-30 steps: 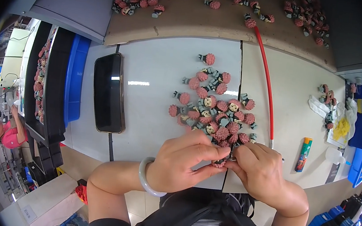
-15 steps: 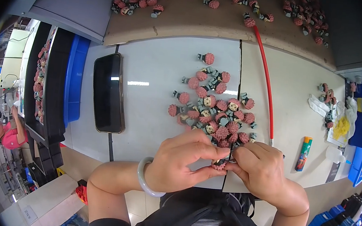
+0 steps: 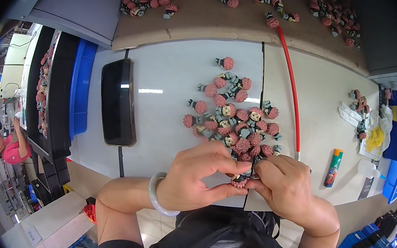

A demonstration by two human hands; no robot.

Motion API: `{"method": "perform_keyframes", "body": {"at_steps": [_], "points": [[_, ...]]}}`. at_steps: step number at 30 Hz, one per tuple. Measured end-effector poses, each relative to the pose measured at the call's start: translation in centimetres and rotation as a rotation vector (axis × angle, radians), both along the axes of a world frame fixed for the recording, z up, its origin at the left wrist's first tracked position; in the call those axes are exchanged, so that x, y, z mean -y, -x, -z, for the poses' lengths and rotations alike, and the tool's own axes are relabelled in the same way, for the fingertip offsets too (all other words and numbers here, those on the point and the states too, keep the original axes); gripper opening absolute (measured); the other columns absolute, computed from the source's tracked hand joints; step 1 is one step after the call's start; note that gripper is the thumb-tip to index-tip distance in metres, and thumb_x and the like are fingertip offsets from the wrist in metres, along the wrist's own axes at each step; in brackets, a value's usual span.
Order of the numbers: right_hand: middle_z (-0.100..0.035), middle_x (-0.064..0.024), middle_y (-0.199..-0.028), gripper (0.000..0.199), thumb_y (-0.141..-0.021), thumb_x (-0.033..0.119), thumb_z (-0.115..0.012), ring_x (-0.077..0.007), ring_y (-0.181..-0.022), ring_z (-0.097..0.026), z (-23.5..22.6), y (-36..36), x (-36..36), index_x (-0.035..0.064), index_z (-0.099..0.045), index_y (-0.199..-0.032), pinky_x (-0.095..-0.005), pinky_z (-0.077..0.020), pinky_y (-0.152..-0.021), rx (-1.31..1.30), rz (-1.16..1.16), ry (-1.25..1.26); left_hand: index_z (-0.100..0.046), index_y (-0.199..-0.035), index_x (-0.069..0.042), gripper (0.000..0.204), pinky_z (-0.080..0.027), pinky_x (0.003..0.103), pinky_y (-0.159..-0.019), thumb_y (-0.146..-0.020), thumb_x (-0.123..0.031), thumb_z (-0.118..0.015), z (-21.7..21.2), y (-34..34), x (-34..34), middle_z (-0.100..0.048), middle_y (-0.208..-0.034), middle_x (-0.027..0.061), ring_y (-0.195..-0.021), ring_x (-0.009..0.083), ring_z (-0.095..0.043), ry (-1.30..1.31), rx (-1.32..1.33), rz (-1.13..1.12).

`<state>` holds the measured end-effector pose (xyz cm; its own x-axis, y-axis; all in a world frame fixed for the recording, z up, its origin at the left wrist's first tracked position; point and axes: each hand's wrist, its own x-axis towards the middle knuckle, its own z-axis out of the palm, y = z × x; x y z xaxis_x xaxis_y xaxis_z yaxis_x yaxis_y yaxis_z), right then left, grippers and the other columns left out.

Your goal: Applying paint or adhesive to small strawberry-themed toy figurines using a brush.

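My left hand (image 3: 200, 175), a pale bangle at its wrist, pinches a small figurine (image 3: 240, 178) with pink bumpy hair between thumb and index finger, near the table's front edge. Right against it, my right hand (image 3: 285, 183) is closed, its thumb and bent fingers meeting at the figurine's side. A small shiny bit shows at those fingertips; its kind is too small to tell. Just beyond both hands lies a loose pile of similar pink-haired figurines (image 3: 244, 114) with dark and grey bodies.
A phone (image 3: 118, 102) lies at the left. The long red rod (image 3: 291, 83) with a metal end reaches toward my right hand. A green-orange tube (image 3: 334, 169) and white tissue (image 3: 349, 114) are at the right. More figurines rest on the brown board (image 3: 195, 23). Someone in pink (image 3: 14, 147) works far left.
The held figurine has tilted slightly between my fingers, showing more of its grey and dark body. Both hands stay in nearly the same place.
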<state>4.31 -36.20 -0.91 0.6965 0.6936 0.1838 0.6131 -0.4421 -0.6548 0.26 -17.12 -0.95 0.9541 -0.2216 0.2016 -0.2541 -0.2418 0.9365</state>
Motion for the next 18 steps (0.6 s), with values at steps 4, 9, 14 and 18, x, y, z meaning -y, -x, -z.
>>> {"method": "perform_keyframes", "body": {"at_steps": [4,9,14,18], "points": [[-0.046,-0.0052,-0.057,0.031,-0.065,0.026,-0.071,-0.0223,-0.05,-0.05,0.2,-0.06,0.04,0.0072,-0.046,-0.065,-0.0329,-0.0376,-0.041,-0.021,-0.014,-0.004,-0.065,-0.093,-0.001,0.044,-0.044,0.02,-0.058,-0.053,-0.004,-0.083,0.05,-0.03,-0.06,-0.055,-0.075,0.0047,-0.063,0.0101,-0.053,0.007,-0.047,0.01],[-0.046,-0.005,-0.057,0.031,-0.067,0.026,-0.07,-0.0226,-0.05,-0.05,-0.1,-0.1,0.09,0.0074,-0.046,-0.065,-0.0333,-0.0376,-0.041,-0.054,-0.037,-0.005,-0.065,-0.094,0.0,0.044,-0.044,0.02,-0.06,-0.054,-0.001,-0.082,0.24,0.3,-0.06,-0.055,-0.077,0.0052,-0.066,0.0098,-0.053,0.094,-0.124,0.017],[-0.046,-0.0047,-0.056,0.031,-0.067,0.026,-0.07,-0.0224,-0.05,-0.05,0.14,-0.02,0.07,0.0075,-0.046,-0.065,-0.0332,-0.0369,-0.041,-0.075,-0.025,-0.008,-0.065,-0.093,0.0,0.044,-0.044,0.02,-0.06,-0.053,-0.001,-0.082,0.15,0.18,-0.03,-0.055,-0.077,0.0051,-0.065,0.0101,-0.053,0.072,-0.097,0.015],[-0.045,-0.004,-0.055,0.033,-0.066,0.028,-0.071,-0.0214,-0.048,-0.049,0.0,-0.08,0.25,0.0081,-0.045,-0.063,-0.0328,-0.0357,-0.039,-0.052,-0.028,0.001,-0.065,-0.093,-0.002,0.044,-0.043,0.021,-0.058,-0.053,-0.002,-0.082,0.4,0.19,0.08,-0.056,-0.076,0.0051,-0.064,0.0109,-0.053,0.09,-0.04,0.002]]}}
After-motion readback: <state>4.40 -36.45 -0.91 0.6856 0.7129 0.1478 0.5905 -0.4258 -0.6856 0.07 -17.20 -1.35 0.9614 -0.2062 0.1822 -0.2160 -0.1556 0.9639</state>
